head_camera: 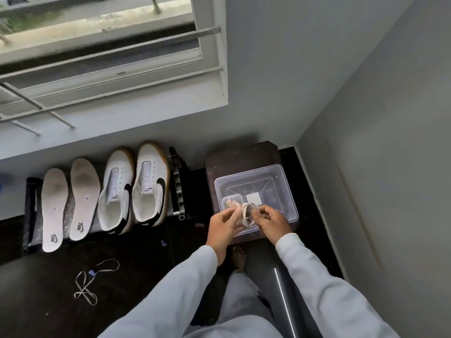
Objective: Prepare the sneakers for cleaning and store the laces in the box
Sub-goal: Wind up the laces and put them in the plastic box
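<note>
Both hands pinch a coiled white shoelace (248,215) between them: left hand (223,223) on its left side, right hand (271,220) on its right. The coil hangs over the near edge of a clear plastic box (289,189) standing on a small dark wooden counter (241,154). Two white laceless sneakers with black swooshes (151,172) stand on the floor by the wall. A second white lace (85,287) lies loose on the dark floor.
</note>
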Action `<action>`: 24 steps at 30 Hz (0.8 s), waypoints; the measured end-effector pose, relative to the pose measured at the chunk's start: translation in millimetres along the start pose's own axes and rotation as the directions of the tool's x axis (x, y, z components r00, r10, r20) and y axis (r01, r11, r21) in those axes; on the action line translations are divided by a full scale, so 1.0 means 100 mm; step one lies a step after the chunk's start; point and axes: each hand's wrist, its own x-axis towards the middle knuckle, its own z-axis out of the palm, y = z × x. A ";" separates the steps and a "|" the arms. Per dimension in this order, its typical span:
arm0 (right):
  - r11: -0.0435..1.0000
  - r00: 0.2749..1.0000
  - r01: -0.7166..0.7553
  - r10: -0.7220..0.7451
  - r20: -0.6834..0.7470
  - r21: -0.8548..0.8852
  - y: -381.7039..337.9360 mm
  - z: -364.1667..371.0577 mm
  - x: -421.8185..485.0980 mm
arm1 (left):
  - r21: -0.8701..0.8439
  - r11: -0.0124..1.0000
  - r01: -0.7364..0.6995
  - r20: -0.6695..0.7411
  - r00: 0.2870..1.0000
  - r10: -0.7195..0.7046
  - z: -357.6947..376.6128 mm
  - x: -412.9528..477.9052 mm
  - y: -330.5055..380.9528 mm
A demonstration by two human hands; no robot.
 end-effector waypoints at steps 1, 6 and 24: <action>0.999 1.000 -0.021 0.021 -0.003 -0.044 0.03 -0.03 0.08 | 0.041 0.999 -0.005 -0.028 1.000 0.007 0.04 0.10 -0.04; 0.955 0.995 -0.100 0.088 -0.056 -0.279 0.21 -0.16 0.55 | 0.098 0.994 0.049 -0.135 0.990 -0.035 0.35 0.68 -0.37; 0.751 0.990 -0.138 0.095 -0.102 -0.646 0.81 0.02 1.43 | 0.327 0.928 0.180 -0.234 0.967 -0.105 0.79 1.32 -0.88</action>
